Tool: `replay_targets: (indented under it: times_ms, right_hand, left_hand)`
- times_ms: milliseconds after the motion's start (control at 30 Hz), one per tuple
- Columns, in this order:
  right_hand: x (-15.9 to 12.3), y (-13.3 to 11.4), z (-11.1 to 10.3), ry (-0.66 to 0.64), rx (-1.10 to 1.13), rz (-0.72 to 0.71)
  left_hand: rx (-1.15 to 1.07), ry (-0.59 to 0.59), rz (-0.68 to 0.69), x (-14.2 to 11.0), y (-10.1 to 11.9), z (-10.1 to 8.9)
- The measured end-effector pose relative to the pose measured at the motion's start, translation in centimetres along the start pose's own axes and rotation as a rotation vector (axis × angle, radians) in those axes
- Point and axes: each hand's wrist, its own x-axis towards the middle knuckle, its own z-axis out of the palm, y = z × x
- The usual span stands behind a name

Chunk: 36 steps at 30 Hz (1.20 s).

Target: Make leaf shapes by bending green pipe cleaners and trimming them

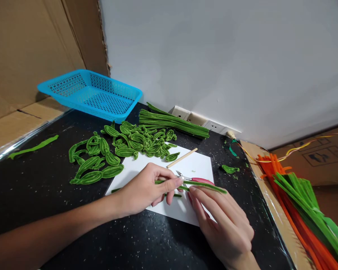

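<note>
My left hand (150,185) pinches a green pipe cleaner (207,185) between thumb and forefinger. The stem seems doubled, with two strands running to the right. My right hand (224,217) is closed at the lower strand, its fingertips near the left thumb. Just behind the fingers lie pliers (195,179) with red handles, on a white sheet of paper (205,165). More green stem shows on the paper under my left hand, partly hidden. A thin wooden stick (182,158) rests slantwise on the sheet.
Pipe-cleaner leaf shapes (138,140) are heaped behind and left of the paper; one leaf (230,169) lies to the right. A bundle of green stems (171,123) sits by wall sockets (197,119). A blue basket (101,101) stands back left. Orange (287,202) and green stems (312,210) lie right.
</note>
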Motion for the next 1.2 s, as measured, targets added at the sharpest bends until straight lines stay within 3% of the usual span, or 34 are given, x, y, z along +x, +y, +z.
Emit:
replay_targets:
  times_ms: [300,467,567,733,900,967,1100,1200]
  right_hand:
    - [0.2,-0.2,-0.1,0.010,0.030,-0.008]
    - [0.0,-0.1,0.2,-0.033,0.132,0.099]
    - [-0.4,0.1,0.3,-0.033,0.220,0.201]
    - [-0.7,0.3,0.2,0.112,0.277,0.310]
    - [-0.3,0.2,-0.1,0.260,0.186,0.377]
    - [-0.2,0.2,-0.1,0.283,0.184,0.415]
    - [-0.3,0.6,0.0,0.298,0.221,0.484]
    - [-0.4,0.8,-0.1,0.218,0.244,0.543]
  left_hand:
    - [-0.025,0.021,-0.062,0.2,-0.1,-0.1]
    - [0.243,0.118,0.167,0.0,-0.6,-0.1]
    - [0.323,0.127,0.230,-0.4,-0.5,0.1]
    - [0.111,0.102,0.113,-0.4,-0.1,0.3]
    - [-0.083,-0.045,-0.057,-0.1,0.0,-0.1]
    - [-0.151,-0.050,-0.110,-0.1,-0.1,-0.1]
    - [-0.021,0.071,0.063,0.0,-0.4,0.0]
    - [0.202,0.176,0.216,-0.2,-0.6,0.0]
